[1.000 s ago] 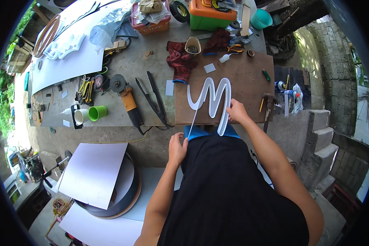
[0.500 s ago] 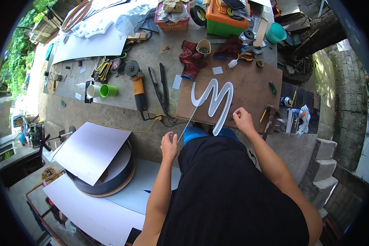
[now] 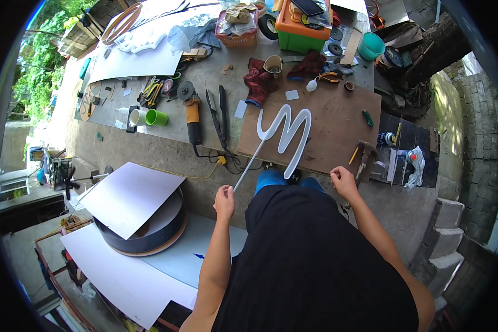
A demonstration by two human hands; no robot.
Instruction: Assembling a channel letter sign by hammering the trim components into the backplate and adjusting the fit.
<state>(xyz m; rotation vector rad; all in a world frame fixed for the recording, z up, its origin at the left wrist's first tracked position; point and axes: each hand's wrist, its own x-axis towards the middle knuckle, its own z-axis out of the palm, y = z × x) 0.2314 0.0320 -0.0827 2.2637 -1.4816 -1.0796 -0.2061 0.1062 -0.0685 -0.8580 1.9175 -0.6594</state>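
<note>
A white M-shaped channel letter [image 3: 283, 131] with a raised rim lies at the near edge of the brown board [image 3: 337, 124], its lower right leg overhanging the edge. From its left curve a thin white strip [image 3: 249, 169] runs down toward my body. My left hand [image 3: 224, 202] is closed at the loose end of that strip, pinching it. To the right of the letter, just off the board's front edge, my right hand [image 3: 344, 182] is closed with curled fingers. Whatever those fingers may hold is too small or hidden to make out.
An angle grinder [image 3: 192, 117] and a flat iron [image 3: 218, 119] lie left of the board. A hammer [image 3: 364, 161] and a pencil [image 3: 354, 155] rest at its right corner. Red gloves [image 3: 258, 83] lie behind. A white sheet [image 3: 131, 195] covers a round drum at lower left.
My left hand has closed on the strip's end, where its fingers were apart before. The strip and letter have turned slightly. My right hand has shifted right and nearer; the view has moved a little.
</note>
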